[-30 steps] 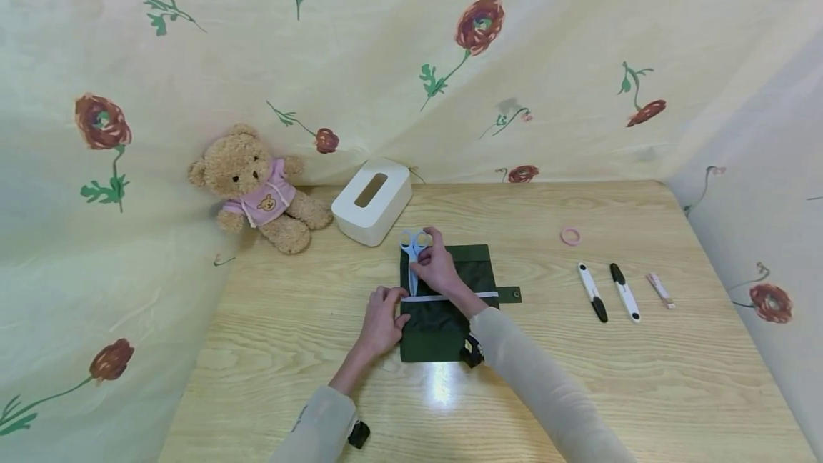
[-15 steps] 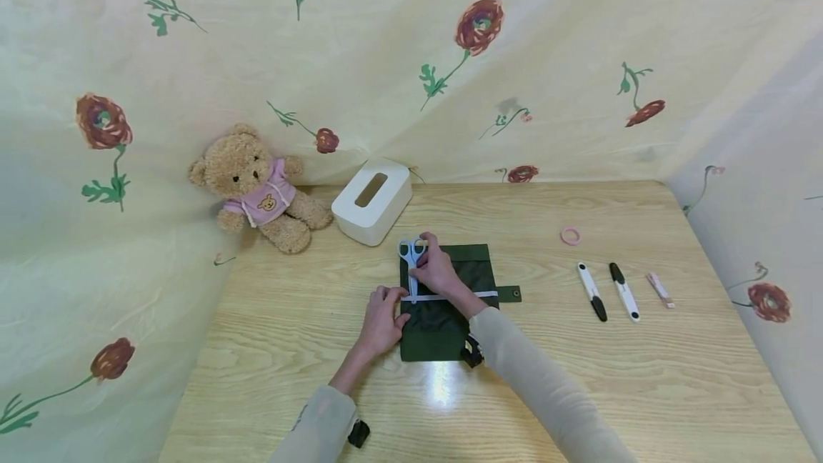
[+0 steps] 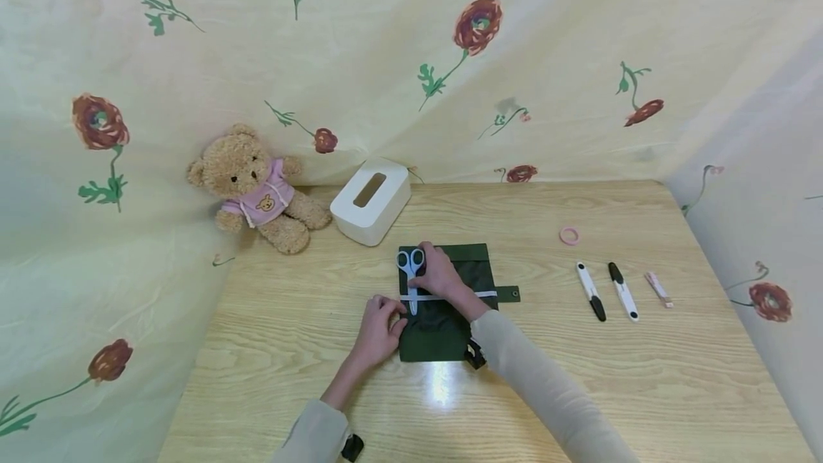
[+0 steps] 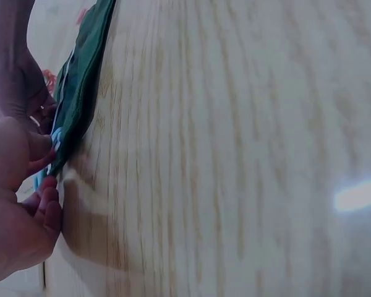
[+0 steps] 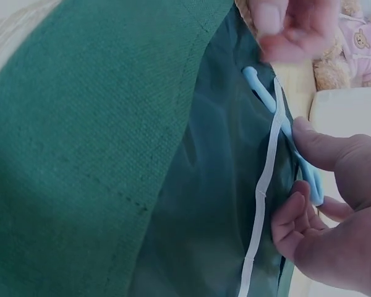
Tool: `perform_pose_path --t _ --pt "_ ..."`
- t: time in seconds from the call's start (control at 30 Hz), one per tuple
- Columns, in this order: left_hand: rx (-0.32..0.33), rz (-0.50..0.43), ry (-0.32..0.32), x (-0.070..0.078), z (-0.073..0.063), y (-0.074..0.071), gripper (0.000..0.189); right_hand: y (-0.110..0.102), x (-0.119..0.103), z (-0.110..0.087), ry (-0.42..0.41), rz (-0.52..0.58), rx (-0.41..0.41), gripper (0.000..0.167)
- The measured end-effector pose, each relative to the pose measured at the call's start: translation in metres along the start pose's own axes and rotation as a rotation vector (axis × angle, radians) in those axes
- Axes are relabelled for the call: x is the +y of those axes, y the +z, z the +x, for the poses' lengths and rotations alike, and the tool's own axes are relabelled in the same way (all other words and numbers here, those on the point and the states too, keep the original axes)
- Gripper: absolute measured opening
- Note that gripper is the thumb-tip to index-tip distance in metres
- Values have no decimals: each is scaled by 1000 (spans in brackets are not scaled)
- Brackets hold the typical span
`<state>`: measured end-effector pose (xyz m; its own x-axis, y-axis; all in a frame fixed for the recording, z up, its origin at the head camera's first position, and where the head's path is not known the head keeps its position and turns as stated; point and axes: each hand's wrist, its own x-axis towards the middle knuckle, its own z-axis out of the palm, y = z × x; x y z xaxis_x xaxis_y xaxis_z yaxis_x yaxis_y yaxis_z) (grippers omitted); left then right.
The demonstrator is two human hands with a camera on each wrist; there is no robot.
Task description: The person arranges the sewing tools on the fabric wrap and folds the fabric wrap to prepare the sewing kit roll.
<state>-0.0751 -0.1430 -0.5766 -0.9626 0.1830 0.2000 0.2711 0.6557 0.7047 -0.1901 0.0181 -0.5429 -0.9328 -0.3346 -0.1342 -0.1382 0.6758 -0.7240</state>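
Right hand (image 3: pixel 442 276) pinches scissors (image 3: pixel 410 275) at pouch's (image 3: pixel 431 346) ten o'clock, likely so elastic (image 5: pixel 261 190) secures blades (image 3: pixel 414 307); left hand (image 3: pixel 374 332), eight o'clock, grip unclear.

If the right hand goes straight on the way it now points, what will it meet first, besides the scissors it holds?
In the head view, the right hand points toward the box, so probably that, though depth is unclear.

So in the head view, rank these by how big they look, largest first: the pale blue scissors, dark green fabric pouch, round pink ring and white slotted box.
1. Dark green fabric pouch
2. White slotted box
3. Pale blue scissors
4. Round pink ring
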Motion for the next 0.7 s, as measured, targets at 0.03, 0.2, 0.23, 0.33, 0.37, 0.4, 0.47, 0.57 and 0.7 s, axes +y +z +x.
perform_pose_path --t 0.03,0.2,0.23,0.33,0.37,0.4,0.47,0.57,0.7 --pt "-14 2 -5 1 -2 -2 14 0 0 -1 7 -7 -3 75" --pt "-83 20 -23 5 -7 -9 5 -1 -1 -3 23 -41 -20 76" --pt "-95 24 -24 6 -7 -10 5 -1 -1 -3 25 -50 -25 76" --pt "-135 20 -41 7 -6 -11 6 -1 -1 -3 27 -75 -41 75" --pt "-147 19 -44 7 -6 -11 7 -1 -1 -4 27 -80 -47 74" --pt "-158 18 -47 8 -6 -11 7 -1 -1 -4 27 -86 -51 73" --pt "-174 17 -57 8 -6 -12 8 -1 -2 -4 28 -93 -60 71" --pt "-178 13 -63 9 -5 -12 10 -2 -3 -5 24 -118 -72 68" --pt "-170 3 -80 10 -5 -11 13 -3 -5 -6 8 -151 -90 56"
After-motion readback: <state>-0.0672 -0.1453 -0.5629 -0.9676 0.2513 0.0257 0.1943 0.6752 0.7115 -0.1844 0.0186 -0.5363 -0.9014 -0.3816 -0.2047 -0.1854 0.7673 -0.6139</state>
